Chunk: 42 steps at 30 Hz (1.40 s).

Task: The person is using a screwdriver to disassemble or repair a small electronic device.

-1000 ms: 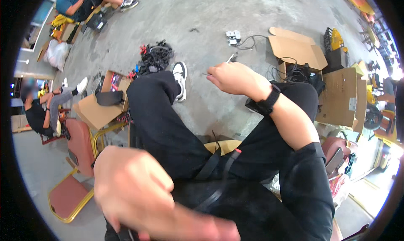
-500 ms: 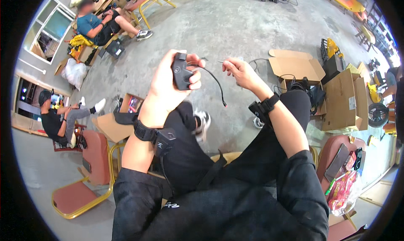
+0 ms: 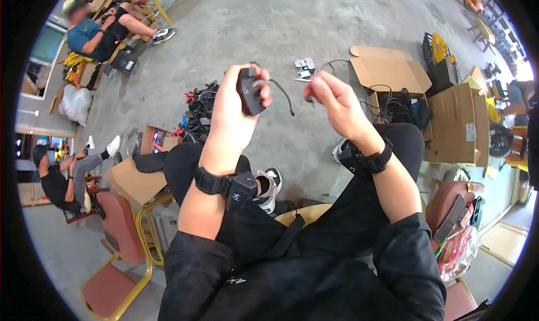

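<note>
My left hand (image 3: 231,105) is closed around a small black plastic device (image 3: 250,92), raised above my knees. A short black cable (image 3: 284,90) curves out of the device to the right and hangs down to a small reddish tip. To the right, apart from the device, my right hand (image 3: 336,101) pinches a thin, metal-tipped tool (image 3: 302,79) between thumb and fingers. Most of that tool is hidden by the fingers, so its exact kind is unclear. Black straps with small boxes sit on both my wrists.
On the floor ahead lie small silver-white parts (image 3: 305,67). Left of my hands is a pile of black cables (image 3: 199,113); at right, an open cardboard box (image 3: 387,74) holds cables. Folding chairs (image 3: 120,231) stand at both sides. Two people (image 3: 92,37) sit at the left.
The view has shifted, bringing the cable pile and silver-white parts into sight. My right hand has turned and moved slightly right and down; my left hand still grips the device.
</note>
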Tool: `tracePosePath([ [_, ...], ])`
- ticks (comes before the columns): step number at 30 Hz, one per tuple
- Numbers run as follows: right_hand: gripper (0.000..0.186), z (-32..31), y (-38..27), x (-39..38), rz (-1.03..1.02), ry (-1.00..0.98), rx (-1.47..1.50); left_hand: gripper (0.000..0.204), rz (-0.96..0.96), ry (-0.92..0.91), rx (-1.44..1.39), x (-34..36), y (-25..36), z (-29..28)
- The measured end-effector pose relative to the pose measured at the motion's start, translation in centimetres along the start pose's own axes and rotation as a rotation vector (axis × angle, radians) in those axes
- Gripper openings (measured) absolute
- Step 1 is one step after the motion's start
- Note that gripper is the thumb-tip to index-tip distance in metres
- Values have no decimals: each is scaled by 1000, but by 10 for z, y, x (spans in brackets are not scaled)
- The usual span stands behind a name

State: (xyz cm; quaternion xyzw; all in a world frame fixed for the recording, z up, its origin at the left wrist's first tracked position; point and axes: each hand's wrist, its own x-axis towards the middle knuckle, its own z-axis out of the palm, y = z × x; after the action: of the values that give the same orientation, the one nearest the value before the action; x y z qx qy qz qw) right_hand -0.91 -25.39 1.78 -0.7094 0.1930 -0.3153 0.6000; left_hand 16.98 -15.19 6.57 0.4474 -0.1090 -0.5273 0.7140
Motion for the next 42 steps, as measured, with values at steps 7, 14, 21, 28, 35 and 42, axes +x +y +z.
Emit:
tracePosePath([
  [7, 27, 14, 4, 2, 168, -63, 37, 21, -36, 40, 94, 11, -20, -16],
  [14, 25, 17, -93, -6, -194, -302, 370, 20, 49, 17, -20, 8, 2, -23],
  [21, 13, 5, -167, -7, -383, -709, 842, 20, 51, 31, -24, -2, 9, -21],
  [28, 12, -13, -159, -45, -272, -692, 969, 21, 38, 5, -13, -6, 6, -19],
  [35, 9, -26, -153, -47, -316, -673, 1013, 22, -3, -30, 1, 1, 3, -12],
  [42, 7, -33, -156, -51, -321, -642, 1011, 23, -26, -39, -9, -3, 1, -9],
])
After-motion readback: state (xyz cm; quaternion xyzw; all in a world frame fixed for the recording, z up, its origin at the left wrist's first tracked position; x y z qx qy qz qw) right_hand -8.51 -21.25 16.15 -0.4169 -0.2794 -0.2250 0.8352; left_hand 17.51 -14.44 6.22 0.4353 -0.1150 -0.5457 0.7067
